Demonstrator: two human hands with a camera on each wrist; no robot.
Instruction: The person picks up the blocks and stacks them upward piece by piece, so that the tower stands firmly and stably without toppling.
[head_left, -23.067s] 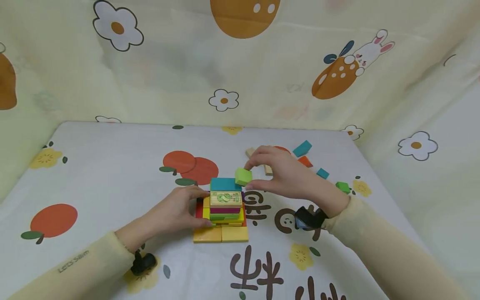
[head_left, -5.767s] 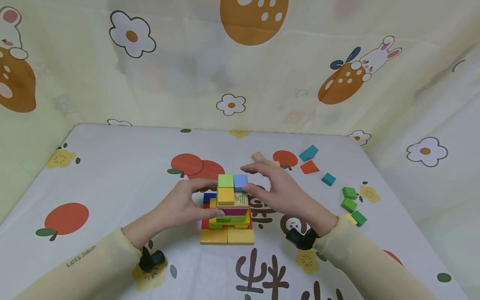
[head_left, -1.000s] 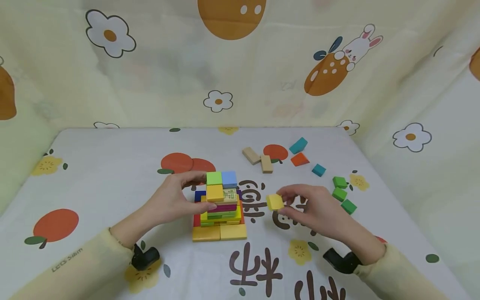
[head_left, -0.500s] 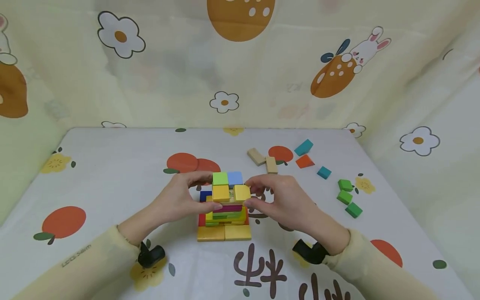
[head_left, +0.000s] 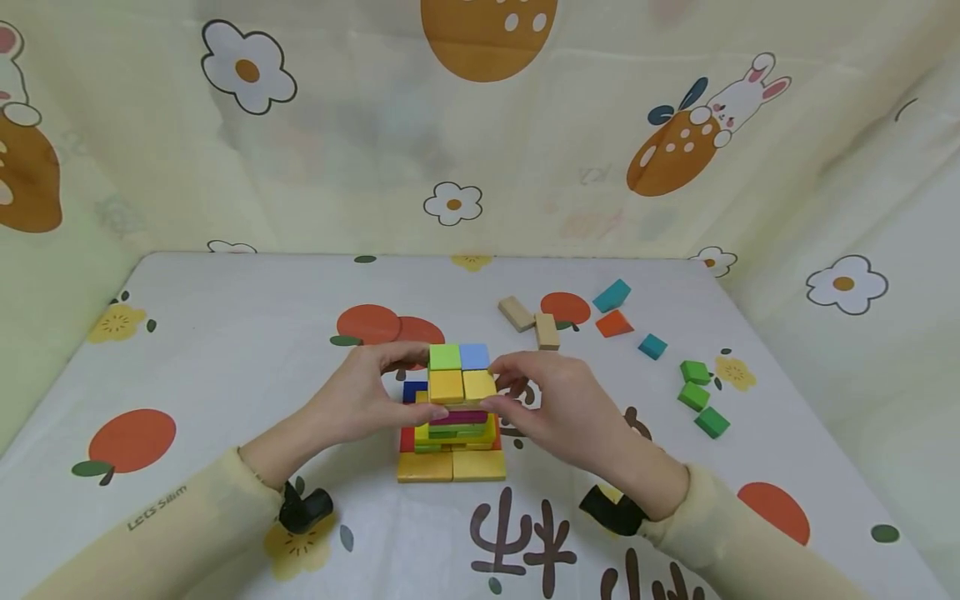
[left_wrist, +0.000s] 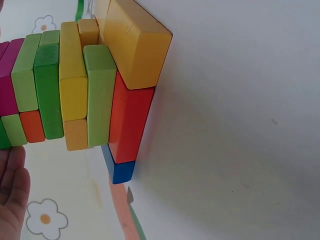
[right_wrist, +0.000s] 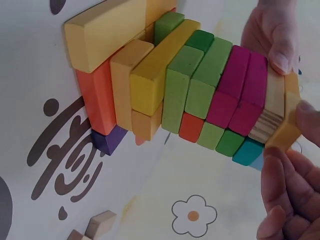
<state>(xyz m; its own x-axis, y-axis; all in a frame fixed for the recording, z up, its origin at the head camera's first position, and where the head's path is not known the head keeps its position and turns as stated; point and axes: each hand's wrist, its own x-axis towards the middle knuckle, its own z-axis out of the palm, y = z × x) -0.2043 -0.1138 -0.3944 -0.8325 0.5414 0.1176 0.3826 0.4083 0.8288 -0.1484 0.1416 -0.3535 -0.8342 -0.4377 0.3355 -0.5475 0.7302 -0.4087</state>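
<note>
A tower of coloured wooden blocks (head_left: 450,432) stands mid-table on a wide base of yellow, red and blue blocks. My left hand (head_left: 363,392) holds its upper left side, thumb in front and fingers behind; those fingers (left_wrist: 12,190) show at the left wrist view's edge. At the top, a light green block (head_left: 444,357) and a light blue block (head_left: 474,357) lie behind a darker yellow block (head_left: 446,387). Between thumb and fingers, my right hand (head_left: 558,400) pinches a paler yellow block (head_left: 480,386) at the top's front right corner, beside the darker one.
To the right lie several loose green blocks (head_left: 694,396), a teal block (head_left: 653,346), another teal piece (head_left: 612,295) and an orange piece (head_left: 614,323). Two plain wooden blocks (head_left: 547,332) rest behind the tower. A printed cloth (head_left: 247,308) covers the table.
The top layer has gained green, blue and yellow blocks since the oldest frame. Over the last second my right hand brought the paler yellow block leftward onto the tower; my left hand stayed there.
</note>
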